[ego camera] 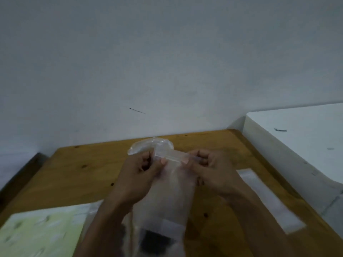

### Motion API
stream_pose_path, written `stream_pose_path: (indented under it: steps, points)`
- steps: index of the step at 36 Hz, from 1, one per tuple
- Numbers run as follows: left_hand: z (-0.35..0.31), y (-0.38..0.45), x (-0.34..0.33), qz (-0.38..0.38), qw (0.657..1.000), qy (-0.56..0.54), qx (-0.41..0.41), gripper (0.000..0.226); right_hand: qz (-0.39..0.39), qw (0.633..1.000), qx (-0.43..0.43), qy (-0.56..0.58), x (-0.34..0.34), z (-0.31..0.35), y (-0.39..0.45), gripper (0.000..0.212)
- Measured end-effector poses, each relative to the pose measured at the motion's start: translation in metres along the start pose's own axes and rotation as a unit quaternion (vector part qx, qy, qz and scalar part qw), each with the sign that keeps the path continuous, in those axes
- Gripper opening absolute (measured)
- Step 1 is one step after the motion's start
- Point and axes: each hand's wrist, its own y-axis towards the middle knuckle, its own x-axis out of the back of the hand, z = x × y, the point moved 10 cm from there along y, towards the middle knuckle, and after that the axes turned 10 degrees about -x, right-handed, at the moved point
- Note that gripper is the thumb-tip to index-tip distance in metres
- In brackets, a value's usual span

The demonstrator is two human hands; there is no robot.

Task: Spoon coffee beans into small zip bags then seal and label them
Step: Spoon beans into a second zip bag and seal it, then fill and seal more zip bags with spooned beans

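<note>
Above the wooden table (78,173) I hold a long clear zip bag (170,197) upright. My left hand (141,175) pinches the left end of its zip strip, and my right hand (209,169) pinches the right end. Dark coffee beans (156,243) fill the bottom of the bag, low in the view. The picture is blurred, so I cannot tell whether the zip is closed.
A crumpled clear plastic bag (150,145) lies behind my hands near the wall. A flat strip of empty bags or labels (272,201) lies at the right. A pale green sheet (40,234) covers the front left. A white block (300,143) borders the table's right side.
</note>
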Motion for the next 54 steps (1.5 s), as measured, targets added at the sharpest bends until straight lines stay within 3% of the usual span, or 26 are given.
stream_pose_path:
  steps: [2, 4, 6, 12, 16, 22, 36, 41, 46, 50, 54]
  points:
    - [-0.003, -0.005, 0.035, -0.088, 0.989, 0.119, -0.023, 0.014, -0.002, 1.000, 0.010, 0.003, -0.020, 0.002, 0.005, 0.006]
    - [-0.015, -0.015, 0.068, -0.194, 0.951, 0.233, -0.053, 0.025, -0.027, 0.999, 0.029, -0.003, -0.035, 0.007, 0.008, 0.007]
    - [-0.027, -0.023, 0.085, -0.244, 0.933, 0.253, -0.083, 0.030, -0.048, 0.997, 0.060, -0.013, -0.051, 0.015, 0.007, 0.006]
    - [-0.015, -0.015, 0.082, -0.208, 0.978, -0.010, -0.028, 0.044, 0.015, 0.985, 0.158, -0.061, -0.105, 0.035, 0.003, 0.003]
    - [-0.005, -0.013, 0.088, -0.221, 0.973, -0.070, -0.022, 0.041, 0.064, 0.984, 0.156, -0.063, -0.120, 0.036, 0.003, 0.008]
    - [0.007, -0.011, 0.084, -0.171, 0.980, -0.106, 0.007, 0.032, 0.102, 0.990, 0.087, 0.033, -0.117, 0.026, 0.013, 0.023]
    - [-0.008, -0.011, 0.078, -0.116, 0.992, -0.025, -0.043, 0.032, 0.095, 0.994, 0.055, 0.000, -0.111, 0.022, 0.015, 0.018]
    - [-0.013, -0.013, 0.079, -0.109, 0.993, -0.009, -0.046, 0.039, 0.056, 0.986, 0.119, -0.107, -0.107, 0.032, 0.012, 0.022]
    - [-0.020, -0.012, 0.077, -0.090, 0.992, 0.056, -0.064, 0.028, 0.024, 0.945, 0.215, -0.246, -0.117, 0.049, -0.001, 0.022]
    - [-0.022, -0.012, 0.079, -0.083, 0.990, 0.091, -0.074, 0.026, -0.043, 0.932, 0.231, -0.274, -0.113, 0.053, -0.003, 0.015]
    - [-0.025, -0.013, 0.085, -0.123, 0.971, 0.188, -0.084, 0.030, -0.101, 0.919, 0.244, -0.293, -0.112, 0.052, -0.008, 0.013]
